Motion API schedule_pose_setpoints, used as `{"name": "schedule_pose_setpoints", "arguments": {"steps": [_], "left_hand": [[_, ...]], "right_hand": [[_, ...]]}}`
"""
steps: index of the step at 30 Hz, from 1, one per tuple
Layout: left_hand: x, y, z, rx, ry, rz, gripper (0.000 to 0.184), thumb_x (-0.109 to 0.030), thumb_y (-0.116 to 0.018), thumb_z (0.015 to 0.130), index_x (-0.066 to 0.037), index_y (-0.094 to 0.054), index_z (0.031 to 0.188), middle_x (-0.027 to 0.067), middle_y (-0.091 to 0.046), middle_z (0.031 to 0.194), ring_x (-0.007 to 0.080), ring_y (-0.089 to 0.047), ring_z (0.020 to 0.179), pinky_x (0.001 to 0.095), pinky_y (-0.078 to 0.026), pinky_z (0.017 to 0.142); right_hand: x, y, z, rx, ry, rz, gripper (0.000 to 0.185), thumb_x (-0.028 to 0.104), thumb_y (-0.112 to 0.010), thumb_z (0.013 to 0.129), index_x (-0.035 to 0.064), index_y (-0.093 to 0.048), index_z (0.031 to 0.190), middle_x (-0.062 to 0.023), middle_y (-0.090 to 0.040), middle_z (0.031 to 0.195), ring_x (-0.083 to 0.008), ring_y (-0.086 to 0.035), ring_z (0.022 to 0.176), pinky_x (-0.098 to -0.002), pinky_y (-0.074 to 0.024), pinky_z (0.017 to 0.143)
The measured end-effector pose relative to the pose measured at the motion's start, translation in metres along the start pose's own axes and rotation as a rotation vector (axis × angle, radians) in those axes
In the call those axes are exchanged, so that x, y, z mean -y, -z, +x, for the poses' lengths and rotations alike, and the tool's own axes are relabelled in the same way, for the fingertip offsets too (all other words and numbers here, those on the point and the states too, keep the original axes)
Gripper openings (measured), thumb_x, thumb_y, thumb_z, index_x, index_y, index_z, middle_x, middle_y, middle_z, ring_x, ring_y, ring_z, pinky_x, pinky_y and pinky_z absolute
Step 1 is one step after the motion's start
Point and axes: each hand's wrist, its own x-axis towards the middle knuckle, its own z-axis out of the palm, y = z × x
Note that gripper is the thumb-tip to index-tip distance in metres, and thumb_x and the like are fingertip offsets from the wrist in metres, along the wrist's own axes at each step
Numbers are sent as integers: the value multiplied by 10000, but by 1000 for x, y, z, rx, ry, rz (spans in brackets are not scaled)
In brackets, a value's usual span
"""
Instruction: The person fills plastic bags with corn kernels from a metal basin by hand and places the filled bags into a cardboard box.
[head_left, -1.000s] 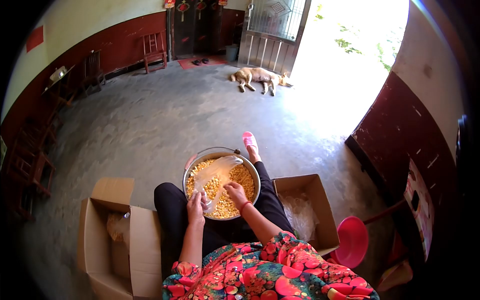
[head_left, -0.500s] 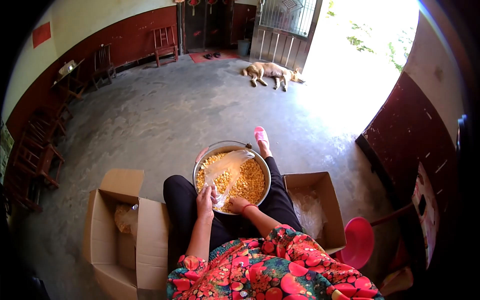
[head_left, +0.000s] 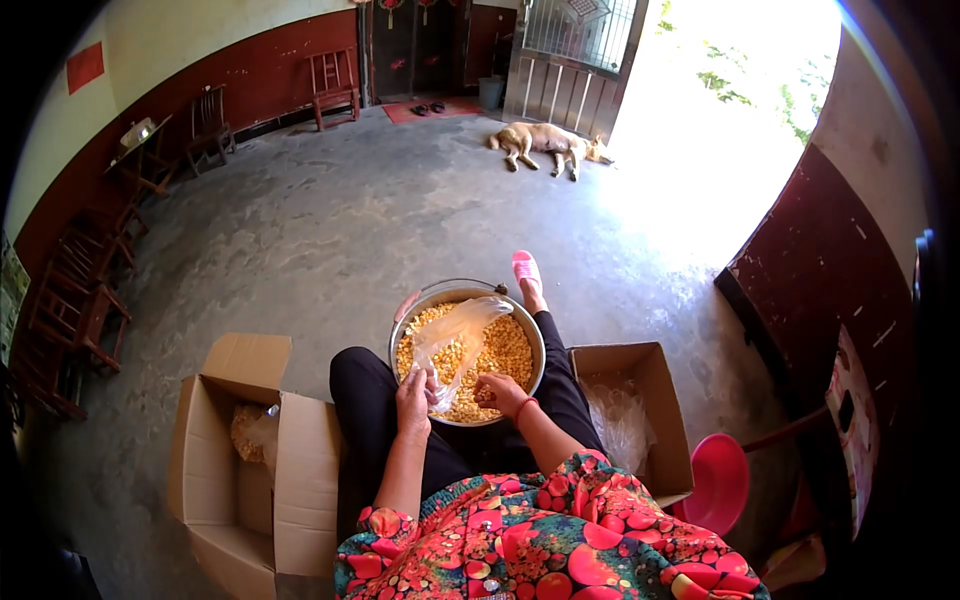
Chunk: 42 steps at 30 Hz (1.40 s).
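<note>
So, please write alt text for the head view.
A seated person holds a plastic bag in the left hand over a pot of corn, the right hand close by. Cardboard boxes stand on both sides; a dog lies near an open door.

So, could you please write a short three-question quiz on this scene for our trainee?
1. Which hand holds the clear plastic bag: (a) left, (b) right, or (c) neither?
2. True or false: the dog near the open door is lying down.
3. How many cardboard boxes are at the person's sides, near the metal pot of yellow kernels?

Key: 1. a, the left hand. 2. True, it lies on its side. 3. Two, one on each side.
</note>
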Motion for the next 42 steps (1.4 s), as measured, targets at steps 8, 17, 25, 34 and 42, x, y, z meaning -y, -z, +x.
{"name": "schedule_pose_setpoints", "arguments": {"steps": [8, 17, 25, 34, 42], "left_hand": [[-2, -1, -2, -8, 14, -13, 170, -188, -483, 795, -33, -553, 789, -17, -469, 566, 51, -396, 443, 172, -320, 414], [2, 1, 1, 2, 14, -11, 178, -195, -487, 797, -29, -547, 814, -15, -469, 567, 57, -407, 441, 174, -328, 411], [0, 2, 2, 29, 27, -59, 178, -194, -473, 807, -29, -541, 819, -16, -460, 555, 52, -400, 423, 177, -325, 393], [4, 2, 3, 2, 7, -20, 169, -193, -480, 802, -39, -549, 796, -12, -462, 562, 61, -415, 438, 180, -334, 405], [2, 2, 2, -6, 14, 12, 168, -189, -483, 801, -36, -551, 792, -7, -463, 569, 70, -413, 450, 186, -335, 406]], "right_hand": [[-8, 4, 4, -49, 78, 119, 158, 146, -432, 800, 18, -503, 859, -88, -520, 769, -173, -535, 700, -294, -485, 605], [39, -34, -1, 12, 190, 365, 145, 128, -439, 790, 3, -477, 853, -112, -524, 767, -206, -540, 681, -300, -481, 612], [41, -84, 8, 138, 382, -494, 277, 183, -476, 769, 20, -507, 991, -49, -521, 798, -92, -467, 649, -200, -378, 534], [-1, -2, 30, -448, 278, -888, 238, 207, -480, 707, 41, -567, 854, -144, -577, 854, -281, -543, 804, -353, -426, 710], [-21, -16, 7, -381, 48, -1647, 345, 170, -446, 701, 52, -476, 1024, -231, -438, 1067, -381, -418, 998, -402, -367, 838]]}}
